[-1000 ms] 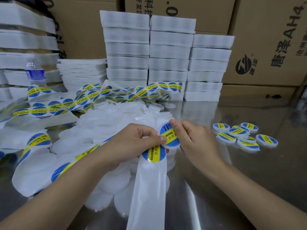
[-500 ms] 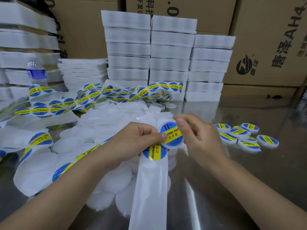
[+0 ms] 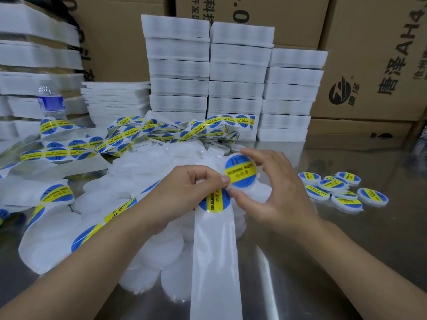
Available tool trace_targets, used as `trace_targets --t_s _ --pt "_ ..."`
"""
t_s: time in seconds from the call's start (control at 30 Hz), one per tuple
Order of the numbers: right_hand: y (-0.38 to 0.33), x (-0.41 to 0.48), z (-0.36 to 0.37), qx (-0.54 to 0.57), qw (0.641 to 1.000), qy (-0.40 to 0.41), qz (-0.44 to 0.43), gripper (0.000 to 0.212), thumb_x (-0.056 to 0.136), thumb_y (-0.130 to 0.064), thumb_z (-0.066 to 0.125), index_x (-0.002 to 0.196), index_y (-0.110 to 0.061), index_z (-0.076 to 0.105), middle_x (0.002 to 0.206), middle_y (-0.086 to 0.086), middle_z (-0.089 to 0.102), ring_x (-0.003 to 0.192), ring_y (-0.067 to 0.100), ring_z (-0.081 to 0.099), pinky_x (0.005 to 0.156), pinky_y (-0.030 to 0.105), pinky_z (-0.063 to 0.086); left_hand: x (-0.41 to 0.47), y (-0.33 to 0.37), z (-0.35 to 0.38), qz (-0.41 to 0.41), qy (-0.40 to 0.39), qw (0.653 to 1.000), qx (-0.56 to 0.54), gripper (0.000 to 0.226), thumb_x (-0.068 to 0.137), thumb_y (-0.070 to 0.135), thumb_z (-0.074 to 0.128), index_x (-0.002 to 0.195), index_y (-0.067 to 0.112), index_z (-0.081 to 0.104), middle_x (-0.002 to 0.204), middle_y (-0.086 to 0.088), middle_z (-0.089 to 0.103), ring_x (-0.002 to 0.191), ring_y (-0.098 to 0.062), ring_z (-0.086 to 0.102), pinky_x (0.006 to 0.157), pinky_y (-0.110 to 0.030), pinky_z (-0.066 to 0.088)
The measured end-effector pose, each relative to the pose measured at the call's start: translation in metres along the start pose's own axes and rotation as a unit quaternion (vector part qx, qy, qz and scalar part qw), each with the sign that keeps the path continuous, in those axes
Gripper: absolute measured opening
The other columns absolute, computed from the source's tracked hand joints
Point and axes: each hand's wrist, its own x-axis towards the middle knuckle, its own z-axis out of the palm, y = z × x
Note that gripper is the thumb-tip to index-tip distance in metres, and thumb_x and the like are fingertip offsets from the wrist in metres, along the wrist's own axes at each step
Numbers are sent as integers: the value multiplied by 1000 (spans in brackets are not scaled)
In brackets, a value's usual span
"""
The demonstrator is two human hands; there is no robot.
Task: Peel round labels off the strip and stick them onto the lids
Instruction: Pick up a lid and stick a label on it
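From the head view, my right grip (image 3: 277, 195) is curled round the rim of a lid (image 3: 241, 173), thumb under its near edge and fingers arched over the far edge. That leaves the flat top facing me so I can check how the label (image 3: 240, 174) sits. The lid is up off the tabletop (image 3: 323, 262), just above the strip (image 3: 216, 250).

My left grip (image 3: 182, 192) is closed on the top of the strip, with thumb and forefinger pinched together right at the lid's left edge. I judge this holds the backing taut and steadies the lid. The next label (image 3: 213, 200) sits just below my thumb, still on the backing and ready to peel. Below it, the bare backing runs down towards me.

The label on the lid is round, blue with a yellow band across it reading "SOLDERING PASTE". It looks roughly centred, with a thin white rim of lid showing around it.

The plain lids (image 3: 147, 181) are heaped under my hands within easy reach. The finished lids (image 3: 335, 185) lie apart on my right, which I take to be sorting done from undone.
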Motion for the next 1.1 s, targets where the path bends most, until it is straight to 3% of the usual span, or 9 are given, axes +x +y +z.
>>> trace_targets --t_s 0.13,0.27,0.43,0.53,0.63,0.77,0.87,0.93,1.1 --pt "28 4 1 -69 986 42 145 55 78 -41 65 125 -15 52 113 -4 59 105 18 47 88 27 36 2 -3 -3 -4 10 1000 -5 15 83 28 67 72 35 73 84 8 76 83 -7 71 64 -17 46" --pt "65 -1 -1 -200 915 -98 337 63 78 -42 65 131 -17 44 124 9 57 119 28 44 92 36 35 5 -7 -6 0 21 999 -29 19 82 17 68 75 34 73 85 5 76 84 -9 72 73 -18 50" --pt "83 -6 -3 -338 841 -194 376 55 79 -47 54 123 -15 45 118 9 61 117 29 48 91 37 34 7 -11 -7 25 39 999 -23 25 85 15 67 83 40 72 85 5 76 88 -9 72 86 -30 51" --pt "85 -7 -5 -361 833 -194 373 50 80 -42 54 120 -13 46 127 9 53 127 28 37 99 39 31 7 -10 -8 47 52 997 -39 27 85 12 65 88 38 73 84 5 76 87 -8 72 76 -17 53" --pt "72 0 -5 -270 902 -82 327 49 86 -34 58 129 -13 50 140 7 42 135 26 23 107 35 21 8 -9 -8 59 80 993 -57 30 86 7 64 99 34 69 83 4 76 85 -6 71 67 -10 50" --pt "30 11 -6 -9 975 56 215 23 85 -31 63 105 -19 62 104 -4 64 110 21 47 91 28 34 7 -7 -7 91 117 987 -66 42 85 9 66 109 42 62 90 4 76 90 -5 70 69 -11 51" --pt "-10 10 -4 275 932 -20 233 29 75 -54 55 97 -36 59 84 -11 70 90 11 60 78 23 43 4 -4 -4 133 104 982 -85 51 88 2 61 124 39 53 102 5 74 89 2 68 61 -5 46" --pt "-21 6 2 345 908 -71 229 35 73 -55 57 104 -38 55 82 -12 69 87 10 60 81 25 44 3 -2 -1 144 85 981 -93 55 90 -1 56 132 33 48 111 5 71 85 6 67 59 -3 43" --pt "-22 4 8 437 856 -104 257 40 82 -9 68 112 -28 52 70 -5 65 68 8 57 69 20 45 0 -1 -3 183 13 977 -106 57 87 -10 54 123 35 55 108 18 70 101 3 64 74 -10 48"
